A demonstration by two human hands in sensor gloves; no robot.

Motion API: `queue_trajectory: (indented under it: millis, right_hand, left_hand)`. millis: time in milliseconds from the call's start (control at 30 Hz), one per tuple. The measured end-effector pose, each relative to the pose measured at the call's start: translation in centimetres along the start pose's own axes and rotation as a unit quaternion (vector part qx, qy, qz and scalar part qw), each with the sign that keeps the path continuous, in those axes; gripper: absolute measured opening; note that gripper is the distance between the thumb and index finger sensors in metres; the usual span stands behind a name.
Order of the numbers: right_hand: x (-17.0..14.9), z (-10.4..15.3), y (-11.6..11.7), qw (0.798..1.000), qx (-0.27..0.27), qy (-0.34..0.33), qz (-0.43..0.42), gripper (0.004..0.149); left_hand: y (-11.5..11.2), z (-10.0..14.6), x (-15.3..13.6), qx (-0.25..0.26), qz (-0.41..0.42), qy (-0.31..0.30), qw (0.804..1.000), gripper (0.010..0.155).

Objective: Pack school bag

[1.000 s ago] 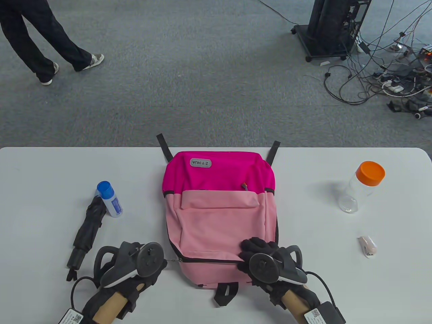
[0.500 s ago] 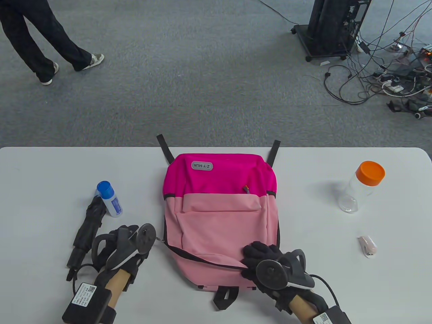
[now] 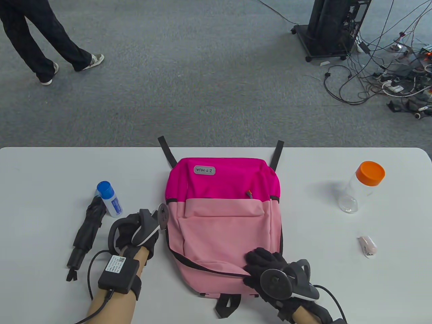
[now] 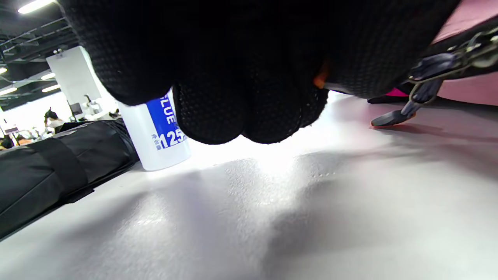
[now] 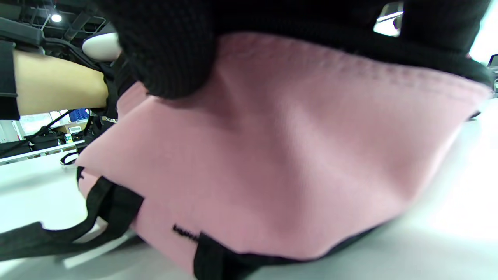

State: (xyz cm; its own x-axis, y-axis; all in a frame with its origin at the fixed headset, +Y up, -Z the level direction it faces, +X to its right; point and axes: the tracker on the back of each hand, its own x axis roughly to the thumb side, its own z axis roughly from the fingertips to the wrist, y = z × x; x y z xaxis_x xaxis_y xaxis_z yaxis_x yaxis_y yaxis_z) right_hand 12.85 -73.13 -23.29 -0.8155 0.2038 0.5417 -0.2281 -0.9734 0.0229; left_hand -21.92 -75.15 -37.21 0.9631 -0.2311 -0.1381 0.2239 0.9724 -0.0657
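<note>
We've got the pink backpack (image 3: 222, 216) lying flat in the middle of the white table (image 3: 40, 175), magenta top panel facing away from us, pale pink front toward us, black straps poking off the far edge. Our right hand (image 3: 266, 266) is down on the near right corner of the bag, fingers curled and bunching the pink fabric beside the black zipper line (image 3: 202, 266); the right wrist view shows a gloved fingertip (image 5: 171, 66) pressed into the cloth. Our left hand (image 3: 138, 229) sits at the bag's left edge, right by the zipper's upper end. The left wrist view shows the fingers (image 4: 241, 97) curled together just above the tabletop, with a zipper pull (image 4: 424, 83) dangling beside them, but we cannot tell whether they actually pinch a pull. The zipper runs diagonally from the left side down toward our right hand.

Left of the bag, the folded black umbrella (image 3: 86, 233) lies on the table, and the white glue bottle (image 3: 109, 199) with its blue cap rests touching the umbrella's far end. Over on the right stands a clear bottle with an orange lid (image 3: 362, 185), well apart from the bag, and nearer to us a small pale pink object (image 3: 368, 246) that we cannot identify. Beyond the table, a person's legs (image 3: 40, 44) on the grey carpet.
</note>
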Motion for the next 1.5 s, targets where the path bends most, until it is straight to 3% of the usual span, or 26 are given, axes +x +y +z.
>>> queue_trajectory:
  millis: [67,133,300,467,600,767,933,1067,1300,1500]
  right_hand:
    - [0.2,-0.1,0.1,1.000,-0.005,0.002,0.006,0.046]
    - [0.5,-0.1,0.2,1.000,-0.007,0.004,0.017,0.045]
    - [1.1,-0.1,0.8,0.999,-0.029,0.012,0.027,0.045]
    - [1.5,0.0,1.0,0.999,-0.037,0.006,0.038,0.045]
    - [1.5,0.2,1.2,0.998,-0.050,0.004,0.040,0.045]
    - [1.5,0.4,1.3,0.997,-0.050,-0.008,0.052,0.046]
    - [1.5,0.6,1.5,0.997,-0.055,-0.016,0.054,0.047]
    - [1.3,0.8,1.7,0.997,-0.054,-0.022,0.049,0.049]
    - [1.2,0.9,1.7,0.998,-0.040,-0.029,0.048,0.051]
    - [1.2,0.9,0.8,0.998,-0.027,-0.035,0.042,0.059]
  left_hand:
    - [0.5,0.7,-0.6,0.002,0.021,-0.005,1.000,0.063]
    - [1.6,1.7,-1.4,0.028,0.037,-0.015,0.999,0.063]
    - [6.2,5.3,-3.0,0.089,0.069,-0.069,0.991,0.069]
    - [10.3,9.7,-3.0,0.157,0.100,-0.125,0.975,0.070]
    - [11.5,13.6,-2.3,0.214,0.104,-0.192,0.952,0.070]
    - [9.0,16.8,-1.6,0.281,0.144,-0.217,0.924,0.071]
    - [5.4,17.0,-1.2,0.259,0.159,-0.216,0.928,0.078]
    - [3.9,16.4,-0.9,0.246,0.121,-0.223,0.936,0.088]
    - [1.9,15.9,-0.1,0.190,0.061,-0.243,0.949,0.092]
    - [1.8,15.8,0.0,0.181,0.063,-0.245,0.950,0.092]
